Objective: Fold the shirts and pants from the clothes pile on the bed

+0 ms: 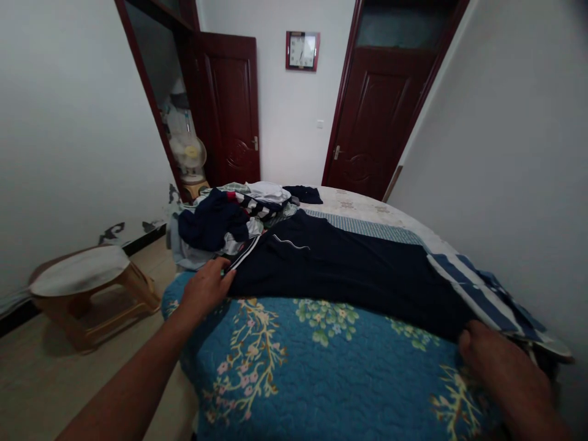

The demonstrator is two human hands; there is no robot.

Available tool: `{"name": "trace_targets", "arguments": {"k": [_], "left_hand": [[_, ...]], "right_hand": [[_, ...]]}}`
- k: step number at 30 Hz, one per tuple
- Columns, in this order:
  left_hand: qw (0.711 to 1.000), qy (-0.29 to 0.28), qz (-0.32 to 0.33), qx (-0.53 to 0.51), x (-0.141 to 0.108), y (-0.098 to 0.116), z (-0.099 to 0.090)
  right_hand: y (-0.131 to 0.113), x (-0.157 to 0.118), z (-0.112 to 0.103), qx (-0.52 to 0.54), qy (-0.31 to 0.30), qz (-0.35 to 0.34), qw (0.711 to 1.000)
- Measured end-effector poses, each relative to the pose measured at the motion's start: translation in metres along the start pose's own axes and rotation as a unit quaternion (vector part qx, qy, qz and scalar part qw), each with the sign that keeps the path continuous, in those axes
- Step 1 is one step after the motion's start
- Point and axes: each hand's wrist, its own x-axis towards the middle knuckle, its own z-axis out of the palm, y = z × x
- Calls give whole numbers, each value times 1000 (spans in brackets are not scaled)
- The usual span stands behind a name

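A pair of dark navy trousers (pixel 340 263) lies stretched sideways across the bed, a white drawstring showing near its left end. White stripes run along the waistband at that end. My left hand (pixel 209 285) is closed on the waistband corner, thumb toward me. At the far right, my right hand (pixel 500 361) grips the near corner of the leg end, its fingers partly hidden behind the hand. Beneath the trousers is a blue quilted cover (pixel 344 367) with flower patterns.
A heap of clothes (pixel 215 220) sits beyond my left hand. Blue-and-white striped cloth (pixel 482 291) lies at the right edge, and a folded dark garment (pixel 303 195) at the back. On the floor at left stands a stool (pixel 82 272). A wall (pixel 519 153) borders the right side.
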Motion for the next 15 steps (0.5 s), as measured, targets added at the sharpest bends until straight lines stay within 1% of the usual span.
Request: {"name": "trace_targets", "arguments": {"k": [3,6,8,11,13,15], "left_hand": [[998,-23,-23,45,10,0,9],[996,-56,-30,69,22,1,17],[994,-62,-26,88,31,4,21],[990,-48,-18,130,42,7,22],[986,-50,-13,157,44,9,21],[982,-55,-12,178,42,12,17]], "right_hand": [[-21,16,-11,-30,-11,-21,999],[-54,37,-21,-45,14,-71,996],[-76,53,-22,-41,14,-94,995],[-98,75,-13,-25,4,-104,994],[-102,84,0,-24,-4,-91,996],[-99,87,13,-29,-9,-64,997]]}}
